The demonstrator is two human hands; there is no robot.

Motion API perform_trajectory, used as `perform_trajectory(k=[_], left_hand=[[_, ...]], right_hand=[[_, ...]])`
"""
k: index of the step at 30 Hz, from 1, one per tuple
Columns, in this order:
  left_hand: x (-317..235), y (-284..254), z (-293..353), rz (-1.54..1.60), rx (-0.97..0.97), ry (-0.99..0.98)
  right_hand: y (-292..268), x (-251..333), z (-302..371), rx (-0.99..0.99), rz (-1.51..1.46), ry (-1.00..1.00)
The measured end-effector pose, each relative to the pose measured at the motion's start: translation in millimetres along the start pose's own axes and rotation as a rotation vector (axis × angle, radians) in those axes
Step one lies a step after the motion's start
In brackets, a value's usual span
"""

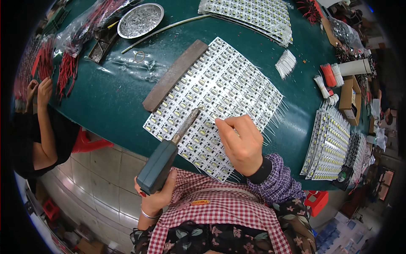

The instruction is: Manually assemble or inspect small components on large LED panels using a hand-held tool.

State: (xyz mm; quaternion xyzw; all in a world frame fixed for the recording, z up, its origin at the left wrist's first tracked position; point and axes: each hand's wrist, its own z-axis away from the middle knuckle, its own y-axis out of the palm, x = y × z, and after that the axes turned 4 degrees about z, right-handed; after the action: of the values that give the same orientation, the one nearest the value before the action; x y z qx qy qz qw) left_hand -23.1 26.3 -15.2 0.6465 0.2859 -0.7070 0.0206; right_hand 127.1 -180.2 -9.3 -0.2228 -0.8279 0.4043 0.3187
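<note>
In front of me lies a large sheet of white circuit boards (228, 84), covered in rows of small yellowish chips. Thin white wires (275, 116) stick out along its right side. My left hand (158, 192) is wrapped round the dark green handle of a soldering iron (160, 163). The iron's crusted metal tip reaches the middle of the sheet. Close to that tip, my right hand (243, 142) is pinched over the boards; whatever lies between its fingertips is too small to make out. A long brown bar (175, 76) rests along the sheet's upper left edge.
A metal bowl of silvery bits (141, 20) stands at the far left, near bundles of red wires (67, 70). More board sheets are stacked at the back (249, 17) and right (325, 144). White wires (286, 64) lie in a pile. A co-worker's hands (42, 91) are at left.
</note>
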Motion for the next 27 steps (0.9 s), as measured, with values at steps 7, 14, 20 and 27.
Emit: perform_trajectory(k=[7,14,20,27], left_hand=[[5,-1,1,-0.048,0.007,0.105],[-3,-3,-7,0.081,0.057,0.023],[-2,-2,-9,0.145,0.096,-0.018],[-7,-2,-16,0.078,0.15,0.048]], right_hand=[[21,-1,5,0.011,0.0,0.01],[25,-2,5,0.03,-0.027,0.027],[25,-3,3,0.04,-0.033,0.025],[26,-3,3,0.047,-0.033,0.035]])
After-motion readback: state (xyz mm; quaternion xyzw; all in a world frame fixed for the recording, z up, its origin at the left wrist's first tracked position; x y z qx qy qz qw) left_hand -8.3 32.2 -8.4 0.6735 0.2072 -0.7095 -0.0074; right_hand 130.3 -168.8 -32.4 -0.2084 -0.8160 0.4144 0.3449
